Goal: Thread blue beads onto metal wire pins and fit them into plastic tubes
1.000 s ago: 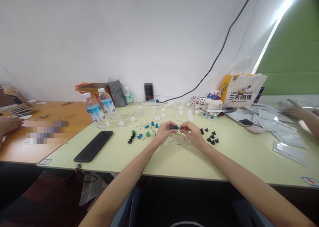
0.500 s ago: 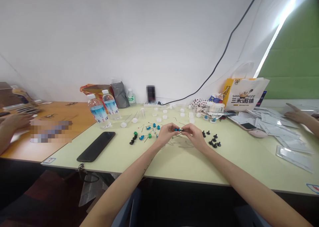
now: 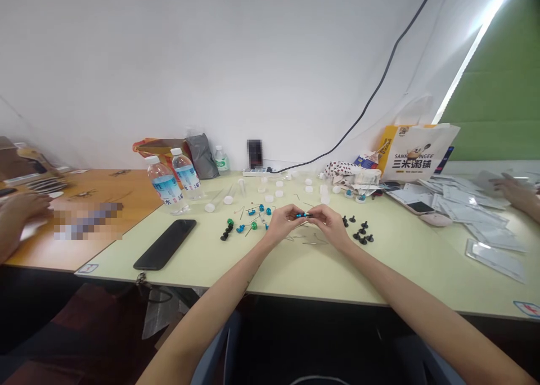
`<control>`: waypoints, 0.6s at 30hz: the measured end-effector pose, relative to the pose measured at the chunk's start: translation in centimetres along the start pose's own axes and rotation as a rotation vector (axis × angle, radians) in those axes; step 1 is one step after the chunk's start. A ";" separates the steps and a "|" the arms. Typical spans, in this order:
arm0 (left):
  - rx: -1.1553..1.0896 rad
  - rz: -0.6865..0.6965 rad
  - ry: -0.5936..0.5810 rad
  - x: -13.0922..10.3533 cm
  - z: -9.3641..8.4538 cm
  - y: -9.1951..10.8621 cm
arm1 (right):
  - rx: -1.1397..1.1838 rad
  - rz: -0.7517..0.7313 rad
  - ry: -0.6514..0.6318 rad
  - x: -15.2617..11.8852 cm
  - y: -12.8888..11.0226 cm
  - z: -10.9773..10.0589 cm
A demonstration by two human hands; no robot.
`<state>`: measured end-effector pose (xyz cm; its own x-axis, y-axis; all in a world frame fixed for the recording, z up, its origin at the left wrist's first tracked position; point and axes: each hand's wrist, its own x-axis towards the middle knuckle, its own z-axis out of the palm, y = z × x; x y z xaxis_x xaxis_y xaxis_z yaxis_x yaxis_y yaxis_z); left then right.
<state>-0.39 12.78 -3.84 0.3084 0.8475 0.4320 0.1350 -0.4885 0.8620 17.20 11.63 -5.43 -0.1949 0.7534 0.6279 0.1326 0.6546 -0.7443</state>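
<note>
Pieces with black stems and round bases (image 3: 363, 231) stand just beside the right hand (image 3: 331, 226); shiny blue and green knobs (image 3: 269, 211) lie near the left hand (image 3: 280, 224), round white caps (image 3: 279, 193) beyond. As before, both hands pinch a small blue-and-black cylindrical piece (image 3: 304, 215) between them. The pale yellow-green surface (image 3: 295, 272) stretches to its near edge (image 3: 312, 299) beneath the forearms (image 3: 223, 286).

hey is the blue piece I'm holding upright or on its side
On its side: the blue piece runs roughly level from the left hand toward a black piece in the right hand.
</note>
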 end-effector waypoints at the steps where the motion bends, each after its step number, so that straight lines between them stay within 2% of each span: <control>1: -0.002 -0.004 0.001 0.0 0.0 -0.1 | -0.003 -0.002 -0.001 0.0 0.0 0.0; 9: -0.042 -0.062 0.010 0.1 0.0 -0.2 | -0.130 -0.093 -0.018 0.1 -0.2 -0.1; 18: -0.250 -0.136 -0.026 0.3 0.0 -0.1 | -0.177 -0.105 0.002 0.0 -0.4 -0.1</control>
<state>-0.33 13.06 -3.84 0.3281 0.8946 0.3033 -0.0587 -0.3012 0.9518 17.25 11.42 -5.09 -0.2145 0.6807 0.7004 0.2803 0.7299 -0.6235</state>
